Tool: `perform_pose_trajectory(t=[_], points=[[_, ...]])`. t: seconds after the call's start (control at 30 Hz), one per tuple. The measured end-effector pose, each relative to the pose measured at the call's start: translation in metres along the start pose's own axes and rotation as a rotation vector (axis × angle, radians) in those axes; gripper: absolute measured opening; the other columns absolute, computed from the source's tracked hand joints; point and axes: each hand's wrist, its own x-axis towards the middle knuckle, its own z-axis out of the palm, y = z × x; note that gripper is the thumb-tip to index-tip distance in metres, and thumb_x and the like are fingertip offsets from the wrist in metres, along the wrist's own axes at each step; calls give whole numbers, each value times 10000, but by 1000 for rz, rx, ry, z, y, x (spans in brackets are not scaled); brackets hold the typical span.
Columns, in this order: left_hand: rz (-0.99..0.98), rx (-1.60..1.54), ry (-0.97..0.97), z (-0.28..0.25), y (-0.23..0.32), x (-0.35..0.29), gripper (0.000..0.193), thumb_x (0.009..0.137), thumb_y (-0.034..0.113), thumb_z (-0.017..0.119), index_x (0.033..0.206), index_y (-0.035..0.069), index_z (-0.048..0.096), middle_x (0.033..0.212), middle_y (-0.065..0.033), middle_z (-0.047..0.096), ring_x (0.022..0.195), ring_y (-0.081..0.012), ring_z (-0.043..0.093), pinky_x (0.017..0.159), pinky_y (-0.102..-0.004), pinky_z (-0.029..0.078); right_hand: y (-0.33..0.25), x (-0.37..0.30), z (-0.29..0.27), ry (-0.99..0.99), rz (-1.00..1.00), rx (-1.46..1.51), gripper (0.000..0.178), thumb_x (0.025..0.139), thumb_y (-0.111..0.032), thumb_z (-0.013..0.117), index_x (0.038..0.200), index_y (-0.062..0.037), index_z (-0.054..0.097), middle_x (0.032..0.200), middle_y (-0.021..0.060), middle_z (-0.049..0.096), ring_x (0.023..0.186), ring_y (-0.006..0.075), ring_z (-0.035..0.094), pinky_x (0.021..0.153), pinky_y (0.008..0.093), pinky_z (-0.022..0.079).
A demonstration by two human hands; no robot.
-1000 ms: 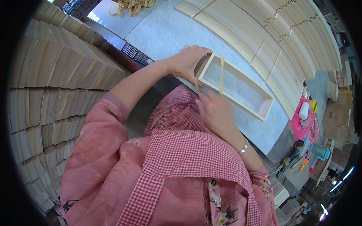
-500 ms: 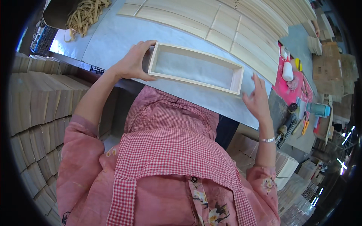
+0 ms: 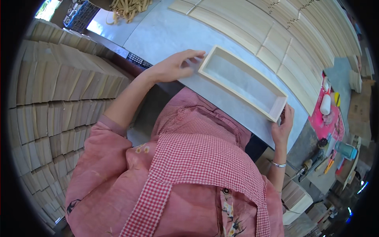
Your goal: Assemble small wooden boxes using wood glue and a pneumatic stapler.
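The right hand [image 3: 282,123] now has thumb and fingers around the right end of the wooden frame [image 3: 252,74], on or just above the table [image 3: 173,33]; the left hand [image 3: 173,68], fingers apart, has loosened from the other end, so the hold seems passed across. Thin boards [image 3: 229,25] lie beyond.

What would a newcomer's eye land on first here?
Probably the pale wooden frame at the near edge of the table, with the left hand near its left end and the right hand at its right end. Next, the tall stacks of wood filling the left side, then the red-checked apron at lower centre.
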Motion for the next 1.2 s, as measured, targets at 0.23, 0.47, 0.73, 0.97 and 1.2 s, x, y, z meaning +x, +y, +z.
perform_pose_trajectory(t=[0.23, 0.47, 0.73, 0.97, 1.2], points=[[-400, -204, 13, 9, 15, 3, 152, 868, 69, 615, 1003, 22, 668, 889, -67, 646, 818, -130, 624, 675, -224, 487, 2, -2, 3, -6, -24, 8, 754, 726, 173, 526, 1454, -14, 458, 1335, 123, 484, 1212, 289, 526, 1063, 367, 454], [-320, -61, -56, 12, 11, 7, 117, 943, 111, 583, 1006, 51, 662, 830, -23, 629, 741, -93, 587, 626, -204, 454, 5, -7, 9, 91, -46, 99, 683, 772, 134, 573, 1434, -4, 484, 1299, 125, 494, 1121, 265, 552, 986, 331, 481], [-295, -255, 56, 16, 34, -7, 181, 964, 177, 656, 1074, 34, 662, 967, -22, 645, 864, -94, 568, 808, -226, 467, -11, -25, 5, 211, 122, 130, 536, 857, 64, 581, 1388, 17, 531, 1256, 139, 569, 1040, 245, 583, 949, 320, 479], [-455, -320, -58, 10, 38, 8, 107, 915, 112, 698, 984, 42, 656, 920, -9, 638, 829, -81, 556, 790, -204, 458, -22, -33, -6, 108, 186, 362, 487, 904, 3, 599, 1384, 35, 525, 1253, 136, 600, 1009, 218, 583, 923, 312, 473], [-553, -248, -139, 4, 50, 29, 105, 846, 30, 727, 924, 34, 656, 824, -9, 631, 741, -76, 559, 746, -182, 461, -21, -37, -10, 63, 332, 559, 495, 911, -26, 620, 1393, 16, 515, 1224, 109, 600, 980, 180, 560, 903, 295, 452]])
